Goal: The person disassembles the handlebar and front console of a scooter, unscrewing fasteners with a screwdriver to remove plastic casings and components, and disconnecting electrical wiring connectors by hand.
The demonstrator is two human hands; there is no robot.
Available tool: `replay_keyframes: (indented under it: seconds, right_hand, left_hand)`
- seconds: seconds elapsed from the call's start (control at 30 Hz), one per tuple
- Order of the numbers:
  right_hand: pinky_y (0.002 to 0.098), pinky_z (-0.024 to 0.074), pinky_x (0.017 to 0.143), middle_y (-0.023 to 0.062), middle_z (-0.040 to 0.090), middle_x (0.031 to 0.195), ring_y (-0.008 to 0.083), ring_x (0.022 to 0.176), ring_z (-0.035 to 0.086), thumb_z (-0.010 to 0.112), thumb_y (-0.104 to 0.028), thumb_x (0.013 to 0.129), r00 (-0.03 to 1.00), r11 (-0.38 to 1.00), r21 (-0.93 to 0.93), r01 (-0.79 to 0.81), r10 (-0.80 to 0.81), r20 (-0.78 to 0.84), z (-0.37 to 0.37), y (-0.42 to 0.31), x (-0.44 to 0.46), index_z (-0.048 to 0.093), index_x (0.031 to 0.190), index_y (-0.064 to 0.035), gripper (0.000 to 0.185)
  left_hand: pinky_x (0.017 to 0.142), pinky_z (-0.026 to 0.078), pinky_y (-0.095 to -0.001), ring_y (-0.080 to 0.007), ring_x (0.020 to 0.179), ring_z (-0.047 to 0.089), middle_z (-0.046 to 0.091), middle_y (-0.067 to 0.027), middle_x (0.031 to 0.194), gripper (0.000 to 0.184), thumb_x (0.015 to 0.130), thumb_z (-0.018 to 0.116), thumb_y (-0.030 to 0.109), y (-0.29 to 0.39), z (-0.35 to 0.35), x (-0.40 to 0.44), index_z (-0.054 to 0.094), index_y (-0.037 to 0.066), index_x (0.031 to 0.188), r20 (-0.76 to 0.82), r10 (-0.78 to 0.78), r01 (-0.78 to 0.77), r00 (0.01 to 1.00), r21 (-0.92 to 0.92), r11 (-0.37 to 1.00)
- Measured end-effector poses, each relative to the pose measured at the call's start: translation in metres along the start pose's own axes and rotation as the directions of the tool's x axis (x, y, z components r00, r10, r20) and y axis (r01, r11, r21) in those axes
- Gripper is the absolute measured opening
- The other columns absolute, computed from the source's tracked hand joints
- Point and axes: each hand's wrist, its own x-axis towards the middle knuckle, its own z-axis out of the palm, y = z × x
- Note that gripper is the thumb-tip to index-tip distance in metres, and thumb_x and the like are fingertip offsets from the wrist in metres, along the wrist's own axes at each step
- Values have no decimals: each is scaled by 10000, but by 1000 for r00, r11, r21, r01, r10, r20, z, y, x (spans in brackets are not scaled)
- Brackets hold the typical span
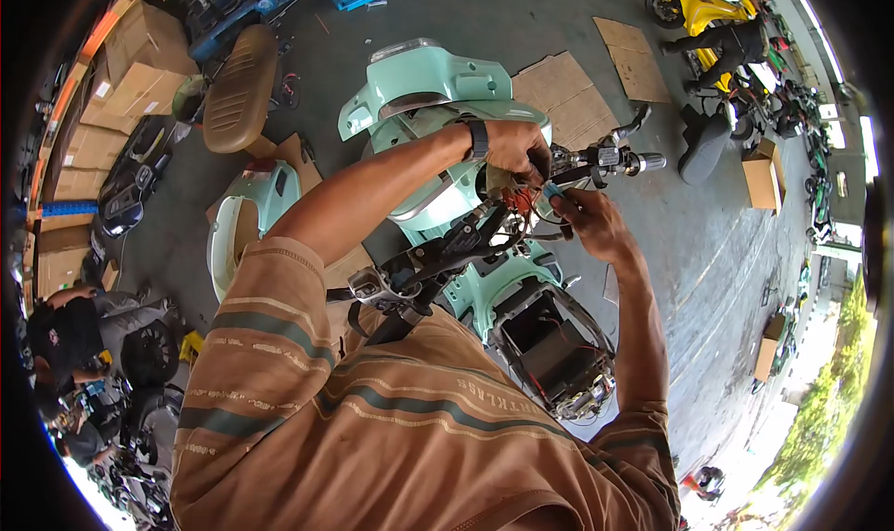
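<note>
My left hand point(517, 149), with a dark watch on the wrist, reaches over the front of a mint-green scooter point(447, 80); its fingers are closed on thin wires. Close by on the right, my right hand point(593, 219) pinches a small light-blue connector point(551, 189). Red and dark wires point(521, 201) bunch just below and between the two hands. The scooter's handlebar point(456, 242) runs diagonally beneath them, with a grip end point(647, 162) at the right. My fingers partly hide the wire ends.
An open body section point(549, 336) lies below the handlebar. A brown seat point(240, 89), a mint panel point(228, 233) and cardboard boxes point(140, 61) are at the left. Flat cardboard point(563, 94) lies ahead. People work at the far left and upper right, near a yellow scooter point(703, 10).
</note>
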Motion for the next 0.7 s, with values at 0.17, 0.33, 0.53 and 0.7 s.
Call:
replay_keyframes:
  seconds: [0.17, 0.33, 0.53, 0.7]
  right_hand:
    - [343, 389, 551, 57, 529, 610, 140, 575, 489, 574, -394, 992, 995, 989, 124, 78, -84, 43, 2, 25, 6, 616, 827, 0, 429]
    - [373, 346, 524, 91, 457, 568, 172, 549, 364, 575, -343, 989, 994, 976, 196, 93, -102, 35, 6, 44, 13, 588, 840, 2, 375]
    - [373, 340, 494, 99, 479, 566, 165, 510, 406, 591, -294, 985, 986, 975, 174, 141, -155, 66, -6, 37, 3, 588, 820, -2, 336]
    - [353, 391, 516, 116, 569, 632, 163, 534, 460, 570, -299, 994, 998, 991, 121, 55, -58, 26, -17, 51, -28, 571, 954, -6, 296]
  left_hand:
    - [755, 523, -319, -165, 803, 685, 746, -74, 878, 215, 802, 774, 168, 2, 4, -3, 748, 31, 965, -10, -50, 50, 999, 15, 999]
    - [736, 520, -308, -152, 787, 679, 744, -72, 858, 188, 818, 780, 188, -4, 8, -2, 759, 37, 929, -54, -26, 23, 998, -42, 999]
    - [714, 515, -287, -135, 750, 671, 742, -66, 833, 224, 820, 800, 237, -15, -1, -7, 758, 36, 908, -97, -53, 48, 994, -52, 997]
    - [749, 514, -302, -145, 784, 668, 743, -70, 857, 263, 831, 797, 265, -5, -5, 2, 756, 32, 945, -122, -50, 58, 991, 61, 996]
